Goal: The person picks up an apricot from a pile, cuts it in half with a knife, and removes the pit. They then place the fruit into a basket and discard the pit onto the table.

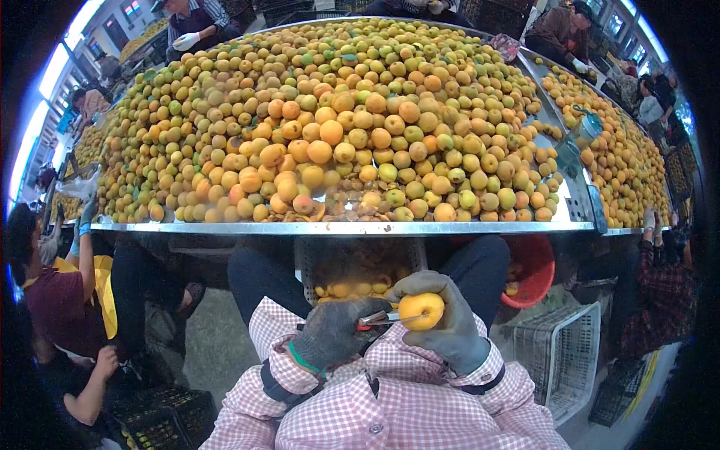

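The left grip (337, 335), gloved, closes round a small knife (385, 319), its blade against the yellow fruit (421, 307) clasped in the gloved right grip (454, 330). Just beyond, between the knees, a crate (304, 271) holds more fruit; past it, a metal-edged tabletop (375, 228) bears a broad heap (330, 127). A red basin (541, 271) stands to the right.

This looks like a fruit-processing workshop. Beyond the right hand (455, 331), workers (199, 21) sit around a metal table (360, 228) heaped with fruit (330, 124). To the hand's right stands a crate (586, 349).
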The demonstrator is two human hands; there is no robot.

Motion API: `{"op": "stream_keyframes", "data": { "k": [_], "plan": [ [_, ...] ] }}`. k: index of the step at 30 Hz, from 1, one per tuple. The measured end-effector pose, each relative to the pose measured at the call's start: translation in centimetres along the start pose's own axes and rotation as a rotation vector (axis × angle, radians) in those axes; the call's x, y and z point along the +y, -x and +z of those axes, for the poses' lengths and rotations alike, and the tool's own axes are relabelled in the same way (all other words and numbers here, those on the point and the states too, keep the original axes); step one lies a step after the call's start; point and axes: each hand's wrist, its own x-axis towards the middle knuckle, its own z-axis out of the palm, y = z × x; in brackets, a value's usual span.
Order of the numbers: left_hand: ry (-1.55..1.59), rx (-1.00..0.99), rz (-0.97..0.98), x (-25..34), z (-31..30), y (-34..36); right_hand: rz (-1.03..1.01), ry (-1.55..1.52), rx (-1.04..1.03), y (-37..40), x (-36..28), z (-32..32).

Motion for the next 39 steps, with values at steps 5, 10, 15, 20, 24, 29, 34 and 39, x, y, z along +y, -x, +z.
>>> {"op": "stream_keyframes", "data": {
  "k": [5,10,15,20,24,29,34,39],
  "plan": [
    [-0.049,0.075,0.015,0.2,0.6,0.1,0.051,-0.200,0.113,0.3,-0.1,1.4],
    [-0.014,0.123,0.057,-0.6,1.9,0.2,-0.029,-0.180,0.169,0.2,0.2,2.1],
    [0.022,0.038,0.028,-0.7,1.3,-0.4,-0.003,-0.173,0.118,-0.6,-0.8,1.9],
    [-0.010,-0.006,0.118,-2.4,0.8,-1.4,0.045,0.255,-0.190,-2.3,-1.8,-0.3],
    [-0.180,0.039,0.049,-1.7,-1.1,-2.6,-0.121,-0.049,0.025,-3.5,-0.1,1.3],
    [-0.100,0.153,0.037,-2.3,-0.3,-1.1,-0.085,-0.036,0.186,-3.8,-1.0,0.9],
    [0.182,0.324,0.009,-3.1,0.5,0.3,-0.001,-0.486,0.235,-3.8,0.1,-1.8],
    [0.131,0.335,0.163,-0.8,-0.9,-1.4,0.209,-0.894,0.096,-3.0,1.3,-0.2]
  ]
}}
